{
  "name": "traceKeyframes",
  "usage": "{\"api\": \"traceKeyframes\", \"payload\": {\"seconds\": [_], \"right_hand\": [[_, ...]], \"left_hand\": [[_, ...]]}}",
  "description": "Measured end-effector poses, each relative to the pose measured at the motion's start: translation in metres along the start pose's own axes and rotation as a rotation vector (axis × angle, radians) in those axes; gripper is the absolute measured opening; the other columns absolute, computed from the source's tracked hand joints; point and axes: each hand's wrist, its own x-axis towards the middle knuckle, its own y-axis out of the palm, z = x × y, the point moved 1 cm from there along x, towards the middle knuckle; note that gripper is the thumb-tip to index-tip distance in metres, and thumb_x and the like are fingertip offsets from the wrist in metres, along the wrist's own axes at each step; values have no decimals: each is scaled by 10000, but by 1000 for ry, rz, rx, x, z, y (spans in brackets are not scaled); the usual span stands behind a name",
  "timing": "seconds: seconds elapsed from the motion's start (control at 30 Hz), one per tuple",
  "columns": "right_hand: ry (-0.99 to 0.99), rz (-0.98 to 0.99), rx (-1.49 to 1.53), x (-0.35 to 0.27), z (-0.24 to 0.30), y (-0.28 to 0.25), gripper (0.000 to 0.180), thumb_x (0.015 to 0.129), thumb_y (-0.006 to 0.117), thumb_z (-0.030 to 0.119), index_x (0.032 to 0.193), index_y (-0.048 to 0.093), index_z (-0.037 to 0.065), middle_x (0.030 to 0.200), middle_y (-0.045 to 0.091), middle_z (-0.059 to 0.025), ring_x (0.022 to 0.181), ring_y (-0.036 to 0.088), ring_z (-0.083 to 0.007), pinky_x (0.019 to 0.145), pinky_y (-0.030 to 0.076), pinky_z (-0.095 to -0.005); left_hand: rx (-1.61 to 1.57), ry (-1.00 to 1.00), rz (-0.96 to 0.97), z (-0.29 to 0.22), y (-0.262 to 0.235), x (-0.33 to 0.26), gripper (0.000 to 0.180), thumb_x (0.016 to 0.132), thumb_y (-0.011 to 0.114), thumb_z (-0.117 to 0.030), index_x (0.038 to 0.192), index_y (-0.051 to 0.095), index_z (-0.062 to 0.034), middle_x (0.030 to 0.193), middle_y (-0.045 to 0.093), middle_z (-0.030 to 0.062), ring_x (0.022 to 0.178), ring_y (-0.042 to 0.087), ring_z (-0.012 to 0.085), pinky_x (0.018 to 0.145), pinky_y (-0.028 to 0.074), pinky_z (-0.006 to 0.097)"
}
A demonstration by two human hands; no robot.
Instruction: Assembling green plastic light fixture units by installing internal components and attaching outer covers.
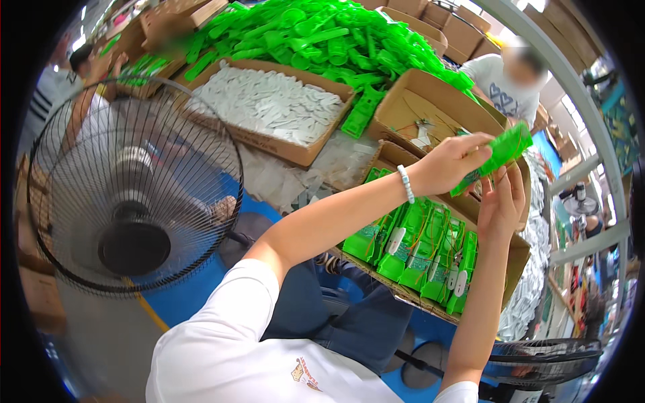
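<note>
A bright green plastic casing (pixel 508 146) is held up over the boxes at the right, tilted. My left hand (pixel 451 163), with a beaded bracelet on its wrist, is closed around the casing's near side. From below, the raised fingers of my right hand (pixel 502 199) grip its lower edge; their tips are partly hidden. Under my forearms, a cardboard box (pixel 420 305) holds several green casings (pixel 408 258) fitted with circuit boards, thin wires and white parts. Behind my left hand is another cardboard box (pixel 396 111) with a few small wired parts.
A large heap of green plastic parts (pixel 302 37) covers the table's far side. Before it stands a box of white plastic pieces (pixel 269 101). A big fan (pixel 134 201) is at my left, another fan (pixel 544 363) at lower right. A person (pixel 507 80) faces me across the table.
</note>
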Motion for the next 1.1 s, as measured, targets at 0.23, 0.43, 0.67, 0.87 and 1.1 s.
{"api": "traceKeyframes", "payload": {"seconds": [0.23,0.43,0.67,0.87,1.1], "right_hand": [[166,334,-503,30,-20,67,151,913,516,64,1001,611,-14,910,667,-94,821,629,-105,716,491,-247],[2,976,-839,37,-109,201,241,788,684,81,1023,694,28,920,662,-101,808,620,-187,747,502,-332],[-261,1295,-1088,36,-205,278,121,776,674,72,895,674,50,982,622,-158,973,596,-343,843,479,-410],[-287,1223,-1097,35,-222,277,113,780,676,125,855,658,42,930,614,-150,939,594,-337,815,478,-410],[-320,1039,-1084,29,-168,252,168,797,682,158,864,632,11,864,644,-158,858,621,-338,765,490,-409]], "left_hand": [[-190,235,-323,-67,-44,-48,377,1020,463,-260,1263,511,23,929,636,89,704,611,129,624,502,286],[-310,142,-445,-89,-24,-206,522,1017,415,-378,1312,421,52,944,631,201,696,634,224,614,509,315],[-509,-177,-548,-73,24,-368,442,1030,411,-300,1316,435,36,1028,627,173,795,636,200,687,519,324],[-510,-470,-802,-87,12,-418,361,1032,392,-291,1212,481,9,994,627,156,772,639,206,680,531,332],[-384,-256,-732,-98,-15,-369,473,1010,405,-405,1241,455,4,995,622,194,744,658,248,661,552,359]]}}
